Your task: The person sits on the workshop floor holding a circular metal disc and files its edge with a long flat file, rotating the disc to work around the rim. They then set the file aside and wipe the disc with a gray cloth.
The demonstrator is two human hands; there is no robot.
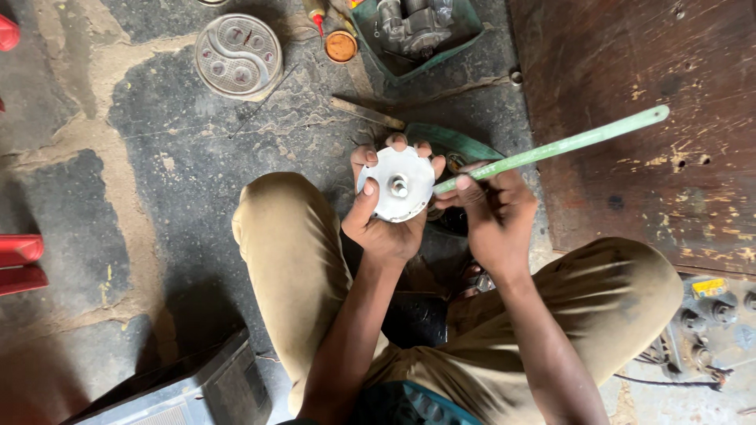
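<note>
You hold the white round disc (402, 183) upright above your knees, your left hand (383, 220) cupping it from below, fingers clenched over its rim. Your right hand (494, 216) grasps the green flat bar (563, 145), its tip at the disc's edge beside the centre bolt (399, 187). The bar could slip off the rim and strike your left fingers. The bar's tip and whatever lies behind the disc are hidden; the green tray (416, 35) above is cut off.

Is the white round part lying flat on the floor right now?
No, the left hand holds the white round part up above the floor.
</note>
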